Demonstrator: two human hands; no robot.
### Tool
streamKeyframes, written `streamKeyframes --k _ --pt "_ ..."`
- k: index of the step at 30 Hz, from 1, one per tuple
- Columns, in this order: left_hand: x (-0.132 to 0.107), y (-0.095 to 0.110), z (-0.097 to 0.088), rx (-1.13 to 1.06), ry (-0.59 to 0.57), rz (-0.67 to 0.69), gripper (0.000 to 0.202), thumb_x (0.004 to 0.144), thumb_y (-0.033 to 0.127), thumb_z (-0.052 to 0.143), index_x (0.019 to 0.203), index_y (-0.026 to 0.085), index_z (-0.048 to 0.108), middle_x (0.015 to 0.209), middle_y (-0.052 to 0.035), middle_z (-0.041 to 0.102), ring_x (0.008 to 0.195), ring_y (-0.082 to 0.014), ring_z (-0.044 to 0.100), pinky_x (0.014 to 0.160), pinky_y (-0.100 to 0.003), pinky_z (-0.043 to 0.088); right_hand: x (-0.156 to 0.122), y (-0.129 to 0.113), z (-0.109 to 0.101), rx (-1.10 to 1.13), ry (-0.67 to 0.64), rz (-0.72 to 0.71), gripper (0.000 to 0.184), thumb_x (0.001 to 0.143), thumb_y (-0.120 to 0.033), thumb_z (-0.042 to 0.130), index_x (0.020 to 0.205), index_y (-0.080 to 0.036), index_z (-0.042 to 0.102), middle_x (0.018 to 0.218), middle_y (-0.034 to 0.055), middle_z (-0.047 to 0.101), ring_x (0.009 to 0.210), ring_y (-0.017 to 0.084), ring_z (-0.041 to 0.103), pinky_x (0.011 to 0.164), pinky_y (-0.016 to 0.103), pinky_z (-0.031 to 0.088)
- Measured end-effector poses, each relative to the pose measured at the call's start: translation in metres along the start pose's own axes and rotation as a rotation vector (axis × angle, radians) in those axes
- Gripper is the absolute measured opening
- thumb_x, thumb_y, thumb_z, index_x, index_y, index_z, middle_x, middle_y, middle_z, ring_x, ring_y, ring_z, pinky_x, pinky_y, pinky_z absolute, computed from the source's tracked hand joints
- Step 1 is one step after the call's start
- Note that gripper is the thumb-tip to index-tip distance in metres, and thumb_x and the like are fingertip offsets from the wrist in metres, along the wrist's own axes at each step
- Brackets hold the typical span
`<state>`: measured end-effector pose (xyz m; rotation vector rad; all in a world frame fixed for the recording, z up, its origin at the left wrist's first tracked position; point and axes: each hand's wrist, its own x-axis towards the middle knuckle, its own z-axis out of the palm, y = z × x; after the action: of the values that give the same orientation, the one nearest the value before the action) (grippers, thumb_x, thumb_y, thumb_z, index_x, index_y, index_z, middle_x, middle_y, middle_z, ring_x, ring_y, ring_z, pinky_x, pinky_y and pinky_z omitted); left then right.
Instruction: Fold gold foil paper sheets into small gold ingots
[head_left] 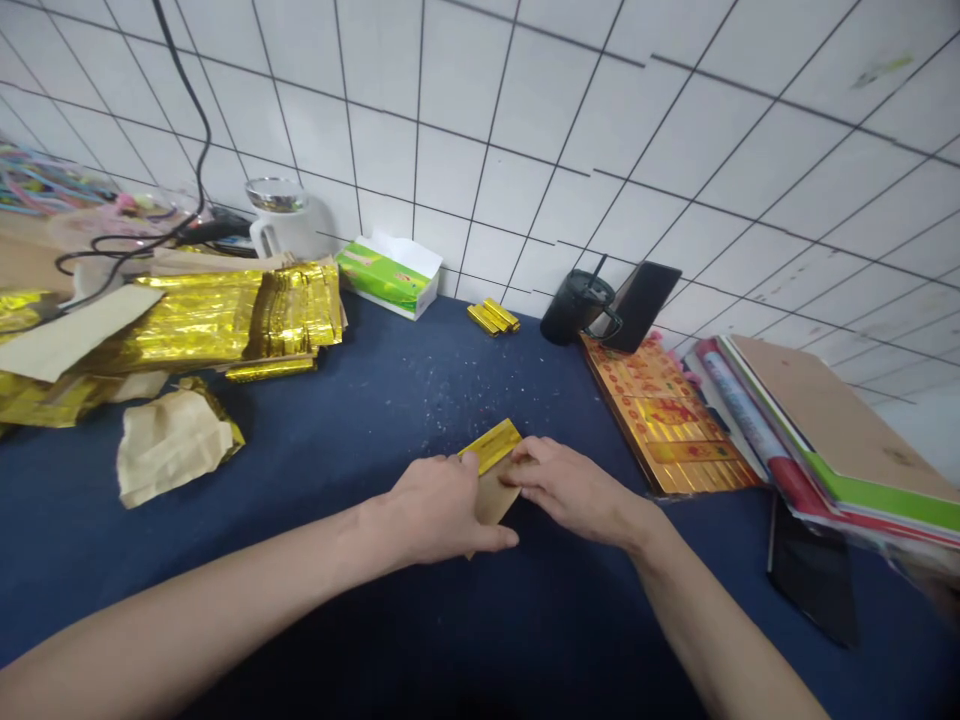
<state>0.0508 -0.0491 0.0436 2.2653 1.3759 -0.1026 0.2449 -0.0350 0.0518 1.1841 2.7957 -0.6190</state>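
Observation:
A small sheet of gold foil paper (492,444) with a tan back lies on the dark blue table (360,420), partly folded. My left hand (435,505) rests on its left side with fingers closed over the fold. My right hand (574,490) presses on its right edge, fingers together and pinching the paper. Three finished gold folded pieces (493,317) lie near the wall behind.
A heap of gold foil sheets (225,315) and a crumpled tan paper (169,445) lie at the left. A white mug (281,220), a green tissue box (388,275), a black cup (577,305), printed gold sheets (664,415), stacked folders (825,430) and a dark phone (814,575) stand around.

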Motion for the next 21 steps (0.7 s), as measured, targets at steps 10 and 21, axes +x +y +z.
streamKeyframes --k 10,21 --pt "-0.002 -0.004 0.002 0.077 -0.014 0.044 0.024 0.08 0.021 0.037 0.093 0.011 0.055 0.085 -0.0123 0.067 0.074 -0.025 0.066 0.066 -0.035 0.051 0.005 0.029 -0.002 0.368 0.06 0.053 0.012 0.082 -0.024 0.056 0.088 -0.021 0.066 0.095 0.0023 0.064 0.093 0.017 0.056 0.088 0.034 0.04" --pt "0.0 -0.008 0.013 0.035 0.066 0.017 0.023 0.087 0.023 0.034 0.093 0.013 0.054 0.084 -0.0094 0.067 0.071 -0.0217 0.066 0.062 -0.031 0.05 0.021 0.039 0.003 0.454 0.09 0.11 0.016 0.081 -0.026 0.053 0.076 -0.018 0.065 0.077 0.0014 0.063 0.076 0.015 0.056 0.075 0.03 0.042"
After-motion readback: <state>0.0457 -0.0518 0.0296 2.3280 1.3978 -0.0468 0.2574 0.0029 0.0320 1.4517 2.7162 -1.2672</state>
